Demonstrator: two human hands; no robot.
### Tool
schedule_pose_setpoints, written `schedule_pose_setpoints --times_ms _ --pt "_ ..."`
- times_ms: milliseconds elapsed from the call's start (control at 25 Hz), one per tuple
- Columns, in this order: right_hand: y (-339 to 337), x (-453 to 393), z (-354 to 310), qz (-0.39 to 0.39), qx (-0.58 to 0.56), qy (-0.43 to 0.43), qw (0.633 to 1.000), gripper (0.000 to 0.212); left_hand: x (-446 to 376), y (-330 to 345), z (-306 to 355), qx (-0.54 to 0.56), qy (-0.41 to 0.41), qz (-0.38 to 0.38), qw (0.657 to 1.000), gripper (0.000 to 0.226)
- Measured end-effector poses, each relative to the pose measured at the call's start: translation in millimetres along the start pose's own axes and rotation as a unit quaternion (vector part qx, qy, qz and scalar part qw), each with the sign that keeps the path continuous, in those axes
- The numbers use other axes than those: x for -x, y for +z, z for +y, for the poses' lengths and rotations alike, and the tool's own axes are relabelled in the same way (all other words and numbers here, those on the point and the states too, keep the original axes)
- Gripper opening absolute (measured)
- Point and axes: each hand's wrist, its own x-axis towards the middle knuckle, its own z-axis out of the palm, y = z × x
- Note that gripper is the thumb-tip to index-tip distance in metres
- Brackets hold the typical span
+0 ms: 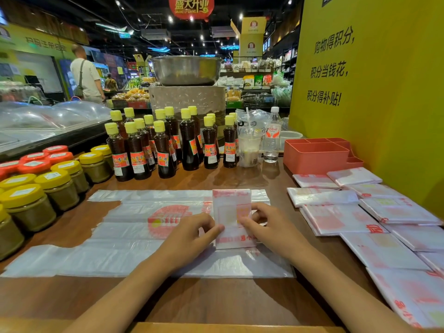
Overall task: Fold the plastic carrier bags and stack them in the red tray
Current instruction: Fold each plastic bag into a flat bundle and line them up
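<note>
A white carrier bag (134, 239) with red print lies flat across the wooden table, its right end folded over into a narrow upright strip (231, 212). My left hand (192, 234) pinches the strip's left edge near its lower part. My right hand (266, 222) pinches the strip's right edge, fingers curled on it. The red tray (317, 155) stands at the back right against the yellow wall, with nothing visible inside its compartments. Several folded bags (341, 219) lie spread on the table to the right, below the tray.
Dark sauce bottles with yellow caps (165, 145) stand in rows behind the bag. Jars with yellow and red lids (48, 183) crowd the left side. A drink cup (249, 150) and a water bottle (272, 138) stand left of the tray. The yellow wall (384, 104) bounds the right.
</note>
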Motion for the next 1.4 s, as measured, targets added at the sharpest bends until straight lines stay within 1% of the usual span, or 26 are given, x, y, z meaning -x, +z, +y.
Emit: schedule_pose_setpoints --times_ms 80,160,240,280,320,400,440,480,560,640,760,1000,1080,1120,1200,1280,1320,1400 --pt "0 0 -3 0.013 0.001 -0.003 1.000 0.035 0 1 0 -0.002 0.005 -0.009 1.000 0.029" --pt "1 1 -3 0.008 0.019 -0.008 1.000 0.057 0 4 -2 -0.018 -0.001 -0.010 1.000 0.029" --pt "2 2 2 -0.011 0.069 -0.017 0.997 0.080 0 7 -3 -0.052 -0.014 -0.008 0.999 0.021" --pt "2 2 4 -0.028 0.108 -0.021 0.994 0.085 -1 8 -3 -0.066 -0.022 -0.010 0.998 0.021" --pt "4 2 6 -0.046 0.152 -0.027 0.987 0.084 -1 9 -3 -0.078 -0.027 -0.017 0.996 0.033" --pt "8 2 11 -0.080 0.241 -0.045 0.966 0.071 -3 11 -4 -0.110 -0.022 -0.045 0.993 0.062" --pt "10 2 12 -0.105 0.280 -0.046 0.953 0.064 -4 13 -5 -0.136 -0.009 -0.064 0.989 0.069" --pt "13 2 13 -0.133 0.313 -0.041 0.939 0.060 -4 14 -6 -0.160 0.002 -0.086 0.983 0.071" --pt "15 4 14 -0.180 0.364 -0.028 0.914 0.057 -4 15 -10 -0.190 0.009 -0.125 0.974 0.071" --pt "16 4 13 -0.199 0.389 -0.025 0.899 0.057 -2 14 -12 -0.212 0.004 -0.160 0.964 0.069" --pt "16 6 11 -0.207 0.410 -0.022 0.888 0.057 -2 13 -9 -0.248 0.003 -0.189 0.950 0.065" --pt "16 5 10 -0.216 0.418 -0.019 0.882 0.058 -7 9 -4 -0.259 -0.012 -0.194 0.946 0.066" --pt "16 6 12 -0.204 0.399 -0.023 0.894 0.058 -7 9 -6 -0.250 -0.001 -0.170 0.953 0.064" --pt "16 7 12 -0.180 0.390 -0.034 0.902 0.058 -7 8 -8 -0.242 0.006 -0.149 0.959 0.062" --pt "11 8 9 -0.080 0.379 -0.070 0.919 0.055 -4 8 -11 -0.228 0.004 -0.104 0.968 0.055" --pt "5 8 0 0.015 0.355 -0.069 0.932 0.043 0 7 -13 -0.240 -0.011 -0.071 0.968 0.051" --pt "3 10 -3 0.034 0.338 -0.053 0.939 0.035 0 8 -13 -0.254 -0.014 -0.056 0.966 0.049" --pt "2 13 -4 0.011 0.307 -0.015 0.951 0.025 1 7 -10 -0.278 -0.010 -0.031 0.960 0.046"
